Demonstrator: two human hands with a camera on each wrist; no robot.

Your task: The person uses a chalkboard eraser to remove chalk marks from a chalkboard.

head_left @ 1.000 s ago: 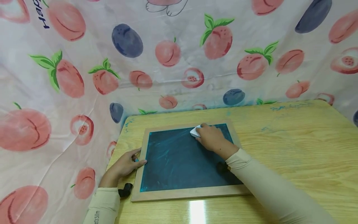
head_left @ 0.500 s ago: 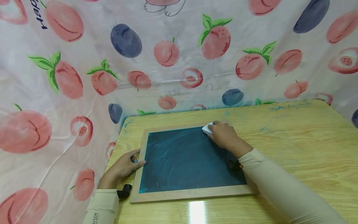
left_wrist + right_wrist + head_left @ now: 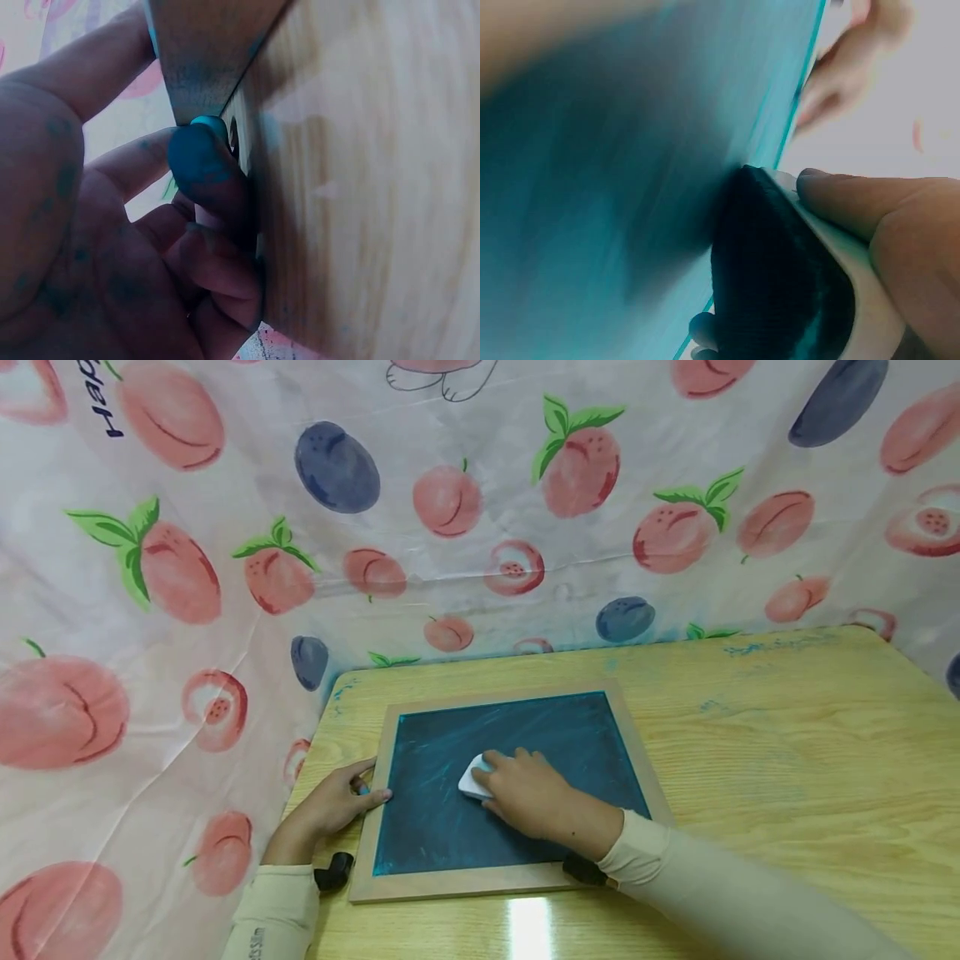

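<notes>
A wood-framed chalkboard [image 3: 513, 852] lies on the table, its dark surface streaked with faint blue chalk. My right hand [image 3: 532, 793] grips a white-backed chalkboard eraser [image 3: 474, 779] over the middle of the board. The right wrist view shows the eraser's dark felt [image 3: 776, 277] tilted at the board, thumb along its pale back. At the board's left edge, the thumb of my left hand [image 3: 333, 797] rests on the frame. Curled fingers of that hand hold a short blue chalk [image 3: 208, 122], mostly hidden behind a blue-dusted fingertip [image 3: 199, 157].
The yellow wood-grain table [image 3: 795, 760] extends to the right of the board, with blue chalk smudges near its back edge. A fruit-printed cloth [image 3: 465, 443] hangs behind and along the left side. Black wrist-camera mounts [image 3: 335, 871] sit at both wrists.
My right hand moved the eraser right along the board's top edge, then back down and left to the middle. The left hand stays at the frame.
</notes>
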